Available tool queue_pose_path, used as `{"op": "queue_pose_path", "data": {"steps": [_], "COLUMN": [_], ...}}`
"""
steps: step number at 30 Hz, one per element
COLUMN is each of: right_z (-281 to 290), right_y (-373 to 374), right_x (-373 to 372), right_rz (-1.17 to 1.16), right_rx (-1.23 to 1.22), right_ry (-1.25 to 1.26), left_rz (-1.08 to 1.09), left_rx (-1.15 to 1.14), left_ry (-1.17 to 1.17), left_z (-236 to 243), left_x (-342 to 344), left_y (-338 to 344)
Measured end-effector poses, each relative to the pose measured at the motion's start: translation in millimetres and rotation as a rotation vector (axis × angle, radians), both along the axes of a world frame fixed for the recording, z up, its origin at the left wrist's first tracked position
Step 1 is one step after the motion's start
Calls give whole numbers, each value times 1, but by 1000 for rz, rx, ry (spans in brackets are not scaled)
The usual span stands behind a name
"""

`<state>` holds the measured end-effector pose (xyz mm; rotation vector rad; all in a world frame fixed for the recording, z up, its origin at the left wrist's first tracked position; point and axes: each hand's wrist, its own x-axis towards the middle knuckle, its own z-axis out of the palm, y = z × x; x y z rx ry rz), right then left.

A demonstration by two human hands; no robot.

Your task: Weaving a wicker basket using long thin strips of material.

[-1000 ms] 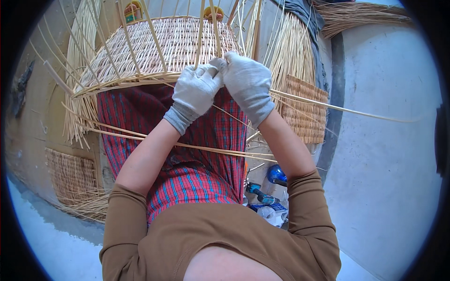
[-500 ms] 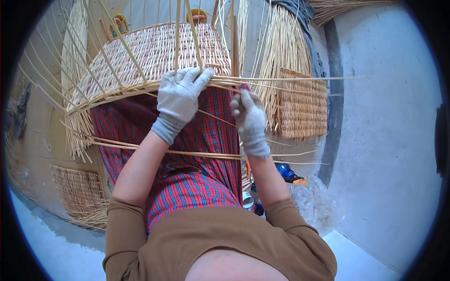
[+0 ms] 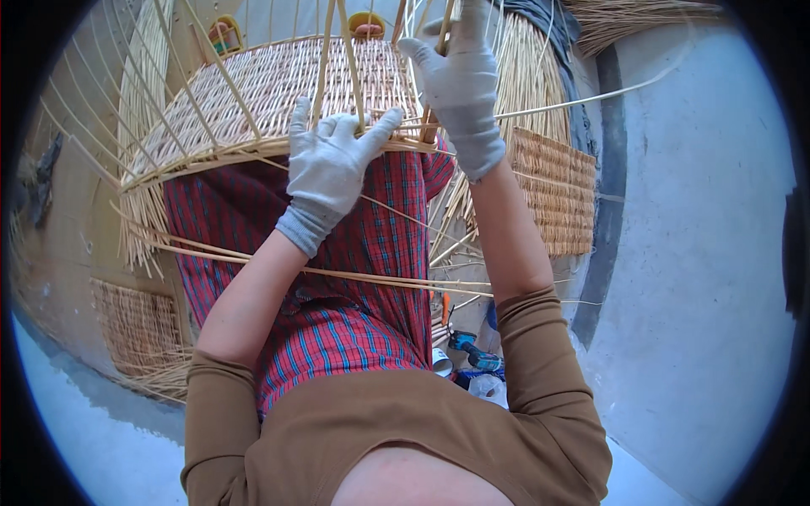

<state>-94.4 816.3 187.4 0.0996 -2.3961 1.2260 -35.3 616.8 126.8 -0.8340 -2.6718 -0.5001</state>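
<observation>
My gloved left hand (image 3: 329,169) lies on the near edge of a pale woven wicker panel (image 3: 245,93), fingers spread among the upright stakes (image 3: 350,72) rising from it. Higher up, at the panel's right end, my gloved right hand (image 3: 456,93) grips an upright cane (image 3: 443,42), thumb held out; its fingertips are partly out of clear view. A long pale strand (image 3: 591,101) runs from the rim to the right. Red plaid cloth (image 3: 354,228) covers the area below the panel, with loose canes (image 3: 363,278) lying across it.
Cane bundles (image 3: 139,76) lie left and right, another (image 3: 641,21) at top right. Woven mats (image 3: 553,194) (image 3: 135,320) flank me. A teal power tool (image 3: 472,350) and white plastic (image 3: 488,390) sit by my right elbow. Yellow slippers (image 3: 226,34) are beyond the panel.
My right hand has risen from the rim to the upright canes at top right. My left hand has shifted left and its fingers have spread. The long right-hand strand now bends upward.
</observation>
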Motion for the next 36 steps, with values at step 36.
{"op": "queue_pose_path", "data": {"steps": [36], "right_z": [-62], "right_y": [52], "right_x": [82], "right_rz": [173], "right_rx": [729], "right_ry": [-86], "left_rz": [119], "left_rx": [294], "left_ry": [-831], "left_z": [0], "left_x": [-67], "left_y": [60]}}
